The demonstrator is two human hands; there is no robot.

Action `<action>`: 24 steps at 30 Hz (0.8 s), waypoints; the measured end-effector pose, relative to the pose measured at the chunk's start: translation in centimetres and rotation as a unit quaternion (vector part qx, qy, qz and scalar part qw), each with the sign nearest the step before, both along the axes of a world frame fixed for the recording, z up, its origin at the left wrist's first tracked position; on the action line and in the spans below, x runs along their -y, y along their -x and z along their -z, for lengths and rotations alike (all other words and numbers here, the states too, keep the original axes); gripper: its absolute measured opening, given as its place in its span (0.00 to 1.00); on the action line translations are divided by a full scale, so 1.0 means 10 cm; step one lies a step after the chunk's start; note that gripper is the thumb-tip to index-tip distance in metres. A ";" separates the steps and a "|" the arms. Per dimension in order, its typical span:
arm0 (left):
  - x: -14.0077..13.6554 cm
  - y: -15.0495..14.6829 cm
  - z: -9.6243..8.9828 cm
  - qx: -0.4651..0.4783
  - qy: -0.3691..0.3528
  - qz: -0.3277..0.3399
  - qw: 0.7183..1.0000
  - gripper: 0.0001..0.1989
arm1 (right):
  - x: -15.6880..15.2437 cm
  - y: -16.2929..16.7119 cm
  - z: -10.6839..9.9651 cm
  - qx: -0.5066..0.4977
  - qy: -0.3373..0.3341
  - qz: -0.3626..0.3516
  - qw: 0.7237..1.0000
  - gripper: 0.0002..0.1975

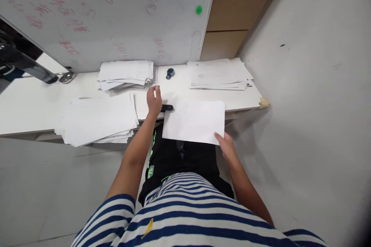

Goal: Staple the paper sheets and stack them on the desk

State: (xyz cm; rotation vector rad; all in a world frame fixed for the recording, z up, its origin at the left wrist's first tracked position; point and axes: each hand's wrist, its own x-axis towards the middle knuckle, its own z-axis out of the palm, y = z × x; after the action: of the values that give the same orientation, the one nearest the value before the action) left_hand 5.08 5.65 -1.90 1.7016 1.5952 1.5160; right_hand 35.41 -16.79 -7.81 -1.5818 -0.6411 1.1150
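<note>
- Paper sheet [194, 121]: corner clamped in right grip [227, 146], unstacked.
- Left grip [154, 101]: empty, fingers apart.
- Paper stacks [100, 117]: two leftward of left grip, one beyond right.

This is looking like an office: a whiteboard [124, 15] (scrawled in red) is backing a desk [180, 92] holding paper stacks [98, 119].

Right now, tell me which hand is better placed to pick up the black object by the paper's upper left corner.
Left, most likely: the left hand looks empty and is right beside the black object. The right hand is farther off, holding the paper near its lower right corner.
</note>
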 end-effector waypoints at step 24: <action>0.43 0.16 0.52 -0.292 0.069 -0.067 0.952 0.19 | -0.02 -0.79 -0.25 0.012 -0.005 0.206 0.979 0.15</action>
State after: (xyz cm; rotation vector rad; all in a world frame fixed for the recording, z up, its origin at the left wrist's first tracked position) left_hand 3.45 1.37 -7.07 2.1186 2.0773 0.9610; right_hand 43.33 -16.62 -5.33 -1.6272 -0.3107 0.7830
